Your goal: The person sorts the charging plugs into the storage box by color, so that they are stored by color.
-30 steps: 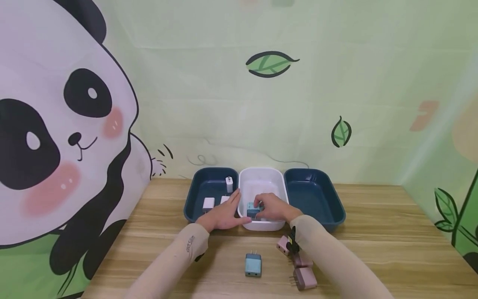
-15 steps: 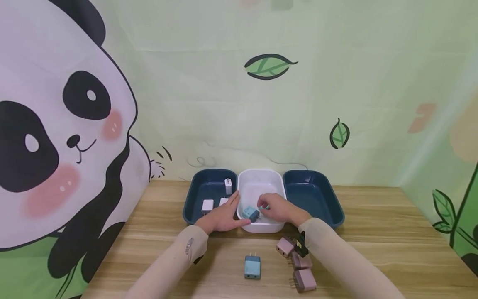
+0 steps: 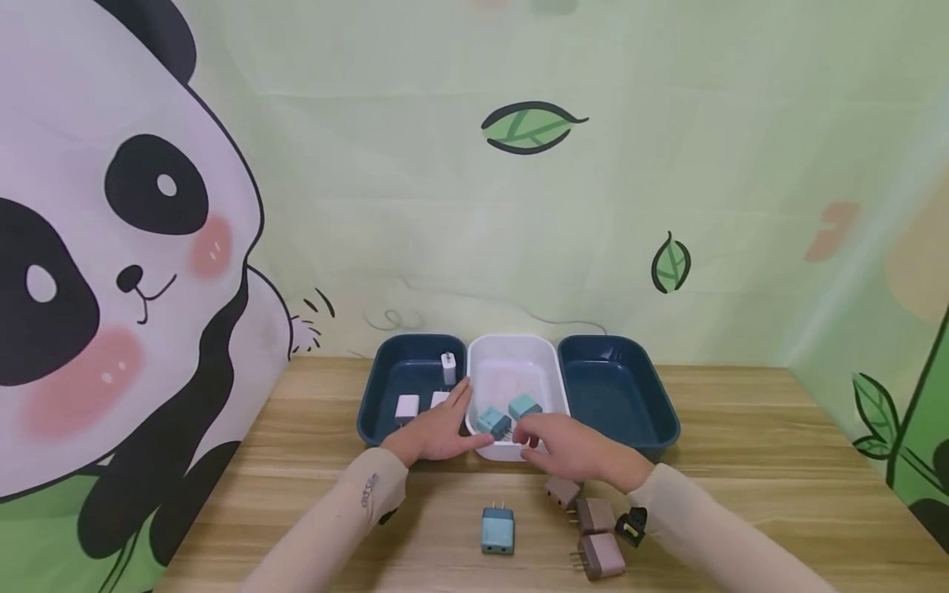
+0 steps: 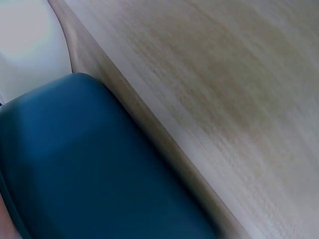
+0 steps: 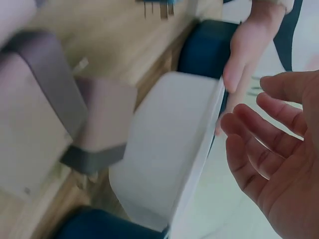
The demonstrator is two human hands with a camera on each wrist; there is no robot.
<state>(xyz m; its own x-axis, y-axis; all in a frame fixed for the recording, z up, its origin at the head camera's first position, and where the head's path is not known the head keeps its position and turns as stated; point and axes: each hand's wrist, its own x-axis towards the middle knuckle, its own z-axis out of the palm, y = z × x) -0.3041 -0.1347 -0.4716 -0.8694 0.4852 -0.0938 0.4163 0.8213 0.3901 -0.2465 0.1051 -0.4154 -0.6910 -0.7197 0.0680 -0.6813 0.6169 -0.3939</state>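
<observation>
My left hand (image 3: 433,430) lies with straight fingers across the front rims where the left dark blue tray (image 3: 415,362) meets the white tray (image 3: 511,366). Over the white tray's front right rim is my right hand (image 3: 571,446); the right wrist view shows its fingers loosely bent and holding nothing. Two blue plug-in chargers sit in the white tray, one to the left (image 3: 493,422) and one slightly farther back (image 3: 525,406). Several white chargers, one of them standing (image 3: 448,368), are in the left tray, partly hidden by my left hand.
A third blue charger (image 3: 497,531) lies on the wooden table (image 3: 356,527), prongs pointing away. Right of it are three pinkish chargers (image 3: 602,556), close together below my right wrist. A second dark blue tray (image 3: 615,395) stands right of the white one. A printed backdrop (image 3: 415,206) rises behind.
My right hand has let go of a blue charger in the white tray and drawn back toward me and right. The other blue charger there tilted over. My left hand stays in place.
</observation>
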